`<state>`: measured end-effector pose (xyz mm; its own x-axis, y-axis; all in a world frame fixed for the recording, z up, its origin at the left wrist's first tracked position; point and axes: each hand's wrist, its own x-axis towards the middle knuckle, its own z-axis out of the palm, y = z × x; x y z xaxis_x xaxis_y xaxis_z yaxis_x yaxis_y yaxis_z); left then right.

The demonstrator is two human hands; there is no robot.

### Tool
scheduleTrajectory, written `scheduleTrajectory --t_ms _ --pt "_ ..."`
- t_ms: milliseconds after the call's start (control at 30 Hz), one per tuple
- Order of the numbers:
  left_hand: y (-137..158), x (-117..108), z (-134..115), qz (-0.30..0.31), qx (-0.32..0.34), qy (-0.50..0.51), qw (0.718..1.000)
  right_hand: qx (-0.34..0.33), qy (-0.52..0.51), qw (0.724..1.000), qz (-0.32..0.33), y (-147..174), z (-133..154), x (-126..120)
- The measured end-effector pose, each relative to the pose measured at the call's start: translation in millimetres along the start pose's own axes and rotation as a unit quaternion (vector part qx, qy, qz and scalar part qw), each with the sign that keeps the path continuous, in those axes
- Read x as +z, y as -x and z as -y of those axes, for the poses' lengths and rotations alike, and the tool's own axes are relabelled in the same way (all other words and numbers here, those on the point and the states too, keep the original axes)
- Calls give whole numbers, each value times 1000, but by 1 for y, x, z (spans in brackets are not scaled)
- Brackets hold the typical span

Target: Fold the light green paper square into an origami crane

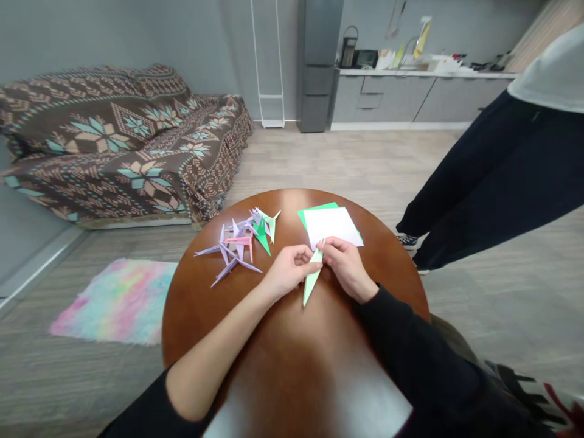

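A pale green folded paper piece (311,285), long and pointed, is held between both hands over the round table. My left hand (292,269) pinches its left side, thumb on top. At its upper end, the fingers of my right hand (343,260) close on the narrow tips. The sharp end points down toward me. Just beyond the hands lies a stack of paper sheets, white (332,225) on top with green (319,210) showing beneath. Left of them, several folded paper cranes rest in a cluster: purple (227,248), pink (241,241), dark green (261,236) and light green (271,222).
The brown round table (292,359) stands before me. Beyond it are a sofa (137,146) under a patterned cover, a pastel rug (116,301) and a kitchen counter (392,97). A person in dark trousers (497,164) stands at the table's right.
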<state>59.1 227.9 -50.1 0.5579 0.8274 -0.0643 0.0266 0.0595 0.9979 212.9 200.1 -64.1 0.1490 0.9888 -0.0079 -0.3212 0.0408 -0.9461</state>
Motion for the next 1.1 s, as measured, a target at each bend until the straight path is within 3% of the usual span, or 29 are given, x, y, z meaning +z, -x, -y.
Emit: scheduleTrajectory --t_ms 333,800,933,1100 --pt "0 2 0 -52 33 8 998 -44 34 998 -28 2 2 5" --pt "2 3 -1 -32 11 -16 999 -59 -20 988 -139 -7 -7 -3" --pt "2 4 -3 -49 34 47 997 -69 34 994 -73 -5 -7 -1" --pt "0 2 -3 -39 4 94 995 -68 48 996 -10 3 -4 6"
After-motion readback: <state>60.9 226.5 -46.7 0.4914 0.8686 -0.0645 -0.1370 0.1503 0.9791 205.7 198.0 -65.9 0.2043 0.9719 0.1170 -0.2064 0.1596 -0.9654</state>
